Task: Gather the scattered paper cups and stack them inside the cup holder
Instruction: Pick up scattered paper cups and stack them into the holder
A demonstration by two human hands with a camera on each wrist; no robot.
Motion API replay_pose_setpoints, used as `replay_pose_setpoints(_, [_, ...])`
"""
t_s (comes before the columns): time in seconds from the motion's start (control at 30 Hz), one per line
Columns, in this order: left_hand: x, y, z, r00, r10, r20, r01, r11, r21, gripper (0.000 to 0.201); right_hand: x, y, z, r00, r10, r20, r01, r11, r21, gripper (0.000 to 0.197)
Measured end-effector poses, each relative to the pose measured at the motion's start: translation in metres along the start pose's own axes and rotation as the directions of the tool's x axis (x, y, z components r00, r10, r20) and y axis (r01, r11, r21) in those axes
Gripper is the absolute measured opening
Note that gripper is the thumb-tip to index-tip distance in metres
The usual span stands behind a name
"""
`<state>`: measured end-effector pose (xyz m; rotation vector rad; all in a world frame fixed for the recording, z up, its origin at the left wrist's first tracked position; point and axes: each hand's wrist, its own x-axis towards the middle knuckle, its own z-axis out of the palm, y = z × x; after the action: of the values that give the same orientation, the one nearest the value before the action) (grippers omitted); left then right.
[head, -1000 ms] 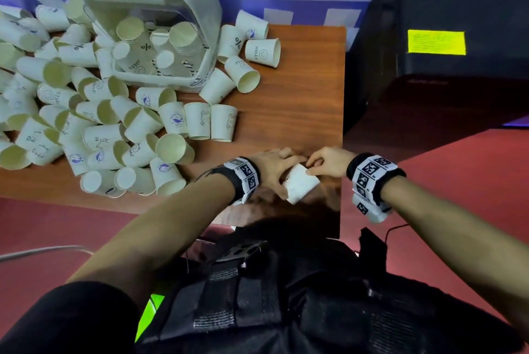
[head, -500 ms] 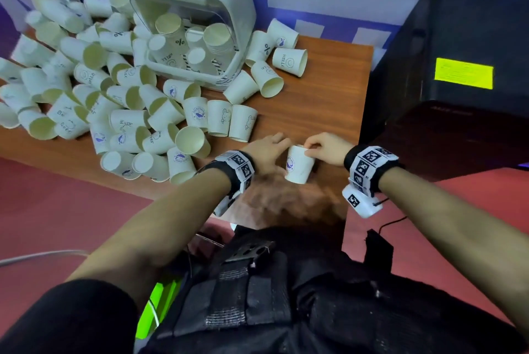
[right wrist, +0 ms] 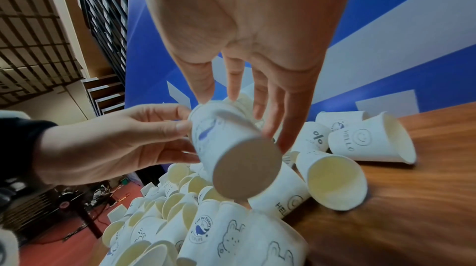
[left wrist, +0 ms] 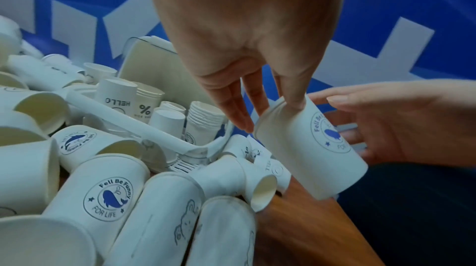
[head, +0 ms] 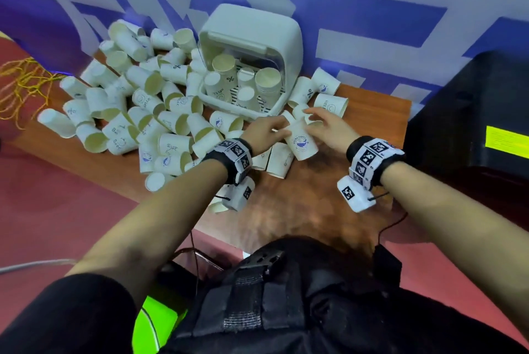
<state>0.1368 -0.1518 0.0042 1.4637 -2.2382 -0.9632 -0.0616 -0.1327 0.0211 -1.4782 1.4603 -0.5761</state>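
Hands, head view: left hand (head: 264, 132) and right hand (head: 329, 127) meet on one white paper cup with a blue whale print (head: 300, 143), lifted off the brown wooden table (head: 369, 122); the left pinches it near the rim, the right has fingers spread beside its far side.
Cup's place, head view: just in front of the open white plastic cup holder (head: 252, 36), at its front right corner — rim end toward the holder, closed base toward the person.
Left wrist view: fingertips (left wrist: 293, 101) clamp the rim end of the whale cup (left wrist: 309, 148); its long axis tilts down and away from the holder tray (left wrist: 123, 120), where a nested stack (left wrist: 203, 122) stands upright.
Right wrist view: the cup's round base (right wrist: 247, 168) faces the camera; right fingers (right wrist: 260, 95) stretch over the rim end, straight — touching lightly or not, I cannot tell.
Judgement: the left hand is nearer the holder, so the cup likely needs turning upright before it drops onto that stack.
Loose cups: a heap of white paper cups (head: 137, 113) lies left of the holder, several more (right wrist: 371, 140) right of it.
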Motion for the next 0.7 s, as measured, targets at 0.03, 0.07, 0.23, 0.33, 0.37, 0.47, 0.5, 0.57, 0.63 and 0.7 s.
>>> replay_pose_setpoints(0.03, [0.002,-0.005,-0.007,0.999,-0.042,-0.018,0.041,0.998,-0.041,0.017,0.006,-0.005,0.003,1.000,-0.006,-0.017,0.005,0.999,-0.036,0.037])
replay_pose_setpoints(0.07, [0.005,-0.011,-0.012,0.997,-0.069,-0.035,0.065,0.993,-0.101,0.015,0.012,-0.011,0.006,0.999,-0.013,-0.034,0.010,0.998,-0.068,0.041])
replay_pose_setpoints(0.23, [0.013,-0.031,-0.040,0.983,-0.111,-0.149,0.074,0.969,-0.236,0.010,0.035,-0.027,0.026,0.996,-0.042,-0.078,0.035,0.995,-0.089,0.048])
replay_pose_setpoints(0.33, [0.020,-0.046,-0.058,0.974,-0.080,-0.214,0.040,0.981,-0.188,0.012,0.051,-0.036,0.035,0.992,-0.055,-0.112,0.045,0.994,-0.096,0.052])
replay_pose_setpoints(0.37, [0.023,-0.052,-0.064,0.973,-0.058,-0.221,0.024,0.988,-0.154,0.014,0.057,-0.038,0.037,0.991,-0.071,-0.116,0.058,0.993,-0.107,0.057])
replay_pose_setpoints(0.47, [0.031,-0.065,-0.082,0.969,0.082,-0.235,-0.090,0.996,-0.022,0.022,0.075,-0.051,0.045,0.983,-0.147,-0.114,0.130,0.980,-0.149,0.068])
replay_pose_setpoints(0.5, [0.034,-0.067,-0.089,0.962,0.136,-0.235,-0.137,0.990,0.009,0.023,0.080,-0.056,0.048,0.979,-0.170,-0.117,0.150,0.976,-0.161,0.068])
replay_pose_setpoints(0.57, [0.043,-0.074,-0.101,0.946,0.230,-0.229,-0.219,0.973,0.072,0.023,0.091,-0.066,0.054,0.970,-0.201,-0.136,0.179,0.970,-0.162,0.065])
replay_pose_setpoints(0.63, [0.053,-0.081,-0.111,0.917,0.329,-0.225,-0.302,0.942,0.150,0.021,0.102,-0.075,0.058,0.957,-0.226,-0.180,0.195,0.965,-0.173,0.055])
replay_pose_setpoints(0.7, [0.062,-0.089,-0.118,0.895,0.388,-0.220,-0.351,0.917,0.188,0.018,0.112,-0.081,0.060,0.936,-0.263,-0.233,0.213,0.952,-0.219,0.040])
